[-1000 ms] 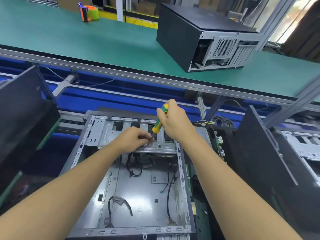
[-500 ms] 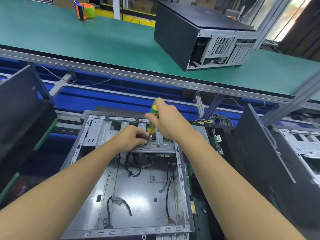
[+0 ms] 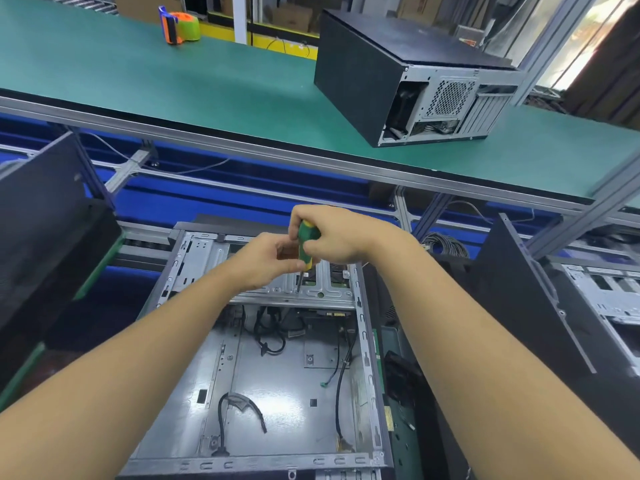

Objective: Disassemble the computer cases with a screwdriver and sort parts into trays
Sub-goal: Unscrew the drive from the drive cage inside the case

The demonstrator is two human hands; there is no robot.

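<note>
Over the open computer case [image 3: 367,341] at 6 o'clock, the right hand [image 3: 341,237] grips the screwdriver [image 3: 305,244] upright, its tip on the drive bracket [image 3: 327,296]. The left hand [image 3: 259,263] pinches its lower handle. Black cables [image 3: 267,337] lie inside the case. A closed case [image 3: 360,71] sits on the tabletop [image 3: 166,84] at 1 o'clock.

Screwdriver [image 3: 305,245]: handle was dark green, ending in a yellow band.
Open case [image 3: 277,386]: bare grey metal inside, crossed by black cables [image 3: 273,337].
Closed case [image 3: 363,64]: matt black panels; silver rear carried a perforated dot-grid vent.
Worktop [image 3: 156,84]: plain teal-green mat, edged in silver and black.
Tape dispenser [image 3: 178,24]: orange-and-blue body, lime-green roll, at the worktop's far edge.
Backing [image 3: 207,199] under the worktop: deep blue.
</note>
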